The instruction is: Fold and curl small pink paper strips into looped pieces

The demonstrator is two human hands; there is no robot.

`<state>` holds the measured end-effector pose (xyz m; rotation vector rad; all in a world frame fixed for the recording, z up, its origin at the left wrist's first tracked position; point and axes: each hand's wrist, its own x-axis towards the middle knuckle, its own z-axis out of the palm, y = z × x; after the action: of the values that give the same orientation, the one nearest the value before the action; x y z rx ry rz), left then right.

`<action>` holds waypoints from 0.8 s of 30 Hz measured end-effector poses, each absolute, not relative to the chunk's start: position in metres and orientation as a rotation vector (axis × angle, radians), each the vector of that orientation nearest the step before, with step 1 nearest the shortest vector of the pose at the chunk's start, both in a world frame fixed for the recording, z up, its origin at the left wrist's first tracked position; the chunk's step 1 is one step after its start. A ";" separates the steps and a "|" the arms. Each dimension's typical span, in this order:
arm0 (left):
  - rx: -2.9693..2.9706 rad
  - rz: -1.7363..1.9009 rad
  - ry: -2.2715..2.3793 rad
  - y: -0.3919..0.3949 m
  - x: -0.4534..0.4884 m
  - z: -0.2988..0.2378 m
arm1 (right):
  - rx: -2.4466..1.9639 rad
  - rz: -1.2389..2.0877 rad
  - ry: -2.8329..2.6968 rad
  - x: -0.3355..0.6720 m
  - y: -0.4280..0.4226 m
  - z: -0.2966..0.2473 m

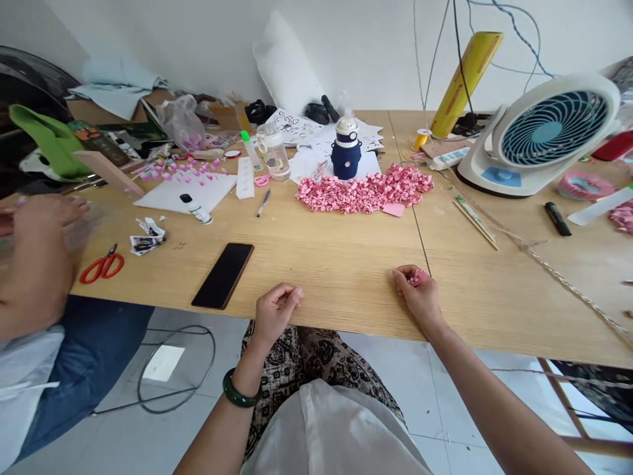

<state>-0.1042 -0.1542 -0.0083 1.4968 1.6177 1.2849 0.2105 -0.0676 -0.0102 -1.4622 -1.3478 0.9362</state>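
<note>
Pink bits [418, 277], prob. paper: light, soft, crushable; we'd pinch edges gently | our R hand [420, 297] curled round some | L hand [275, 309] curled, can't tell if gripping

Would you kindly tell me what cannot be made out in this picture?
Head view, left hand: its curled fingers hide whether it holds anything.
Head view, pink pieces in the right hand: partly hidden by the fingers, so their number is unclear.
Head view, black-capped bottle: lettering too small to read.
Head view, pink heap at far right: cut off by the right edge.
</note>
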 end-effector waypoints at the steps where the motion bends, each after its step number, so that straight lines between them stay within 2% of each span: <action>1: 1.498 1.288 1.605 -0.154 -0.104 -0.007 | -1.463 0.934 -1.352 0.211 -0.067 -0.010; 5: 1.442 1.305 1.603 -0.155 -0.105 -0.007 | -1.428 1.023 -1.329 0.209 -0.065 -0.001; 11: 1.263 1.346 1.683 -0.135 -0.091 0.006 | -1.267 1.460 -1.271 0.206 -0.046 0.018; 14: 1.305 1.404 1.612 -0.105 -0.065 0.029 | -1.188 1.464 -1.396 0.204 -0.027 0.016; 17: 1.265 1.407 1.341 -0.069 -0.035 0.040 | -1.137 1.497 -1.416 0.196 -0.006 0.010; 24: 1.109 1.201 1.198 -0.014 0.005 0.019 | -1.124 1.426 -1.502 0.180 0.024 0.004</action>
<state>0.0051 -0.0136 0.0189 1.1090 1.1980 1.2012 0.1803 0.0239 0.0043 -1.1242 -1.5024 1.4261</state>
